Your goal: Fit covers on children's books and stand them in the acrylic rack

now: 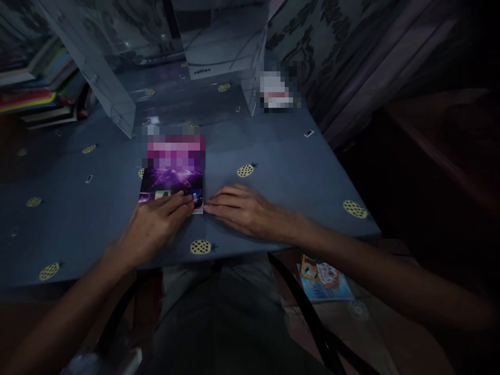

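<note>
A book [172,178] with a black and purple cover lies closed on the blue tablecloth; its upper part is blurred out. My left hand [158,219] rests flat over the book's lower edge, fingers stretched across the cover, hiding its lower left corner. Just to the right, my right hand [244,211] lies on the cloth with its fingers extended and close together. Their tips point at the book's lower right corner, at or very near its edge. Nothing shows in the grasp of either hand.
A pale stand [117,112] with upright sides spans the back of the table [289,177]. Stacked books [42,83] sit at the far left. A blurred white item [275,88] lies at the back right. Below the table's front edge is a colourful booklet [326,278].
</note>
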